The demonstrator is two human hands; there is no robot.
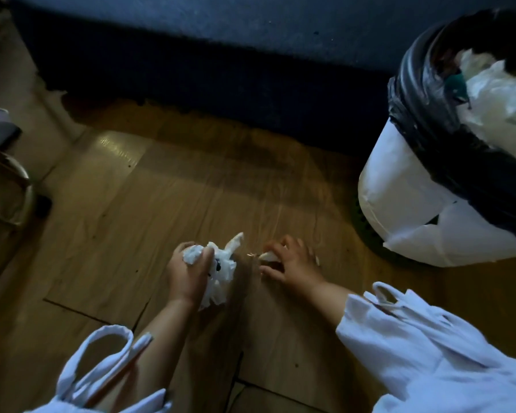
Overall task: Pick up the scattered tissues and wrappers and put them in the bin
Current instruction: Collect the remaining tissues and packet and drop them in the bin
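My left hand is closed around a bundle of crumpled white tissues low over the wooden floor. Just to its right, my right hand pinches a small pale wrapper scrap at floor level, with something tiny and glinting beside it. The white bin, lined with a black bag, stands at the upper right and holds white paper and plastic waste. Both forearms come out of rolled white sleeves.
A dark blue bed or sofa base runs across the top of the view. Metal chair legs and a dark object stand at the left edge. A dark green mat lies under the bin.
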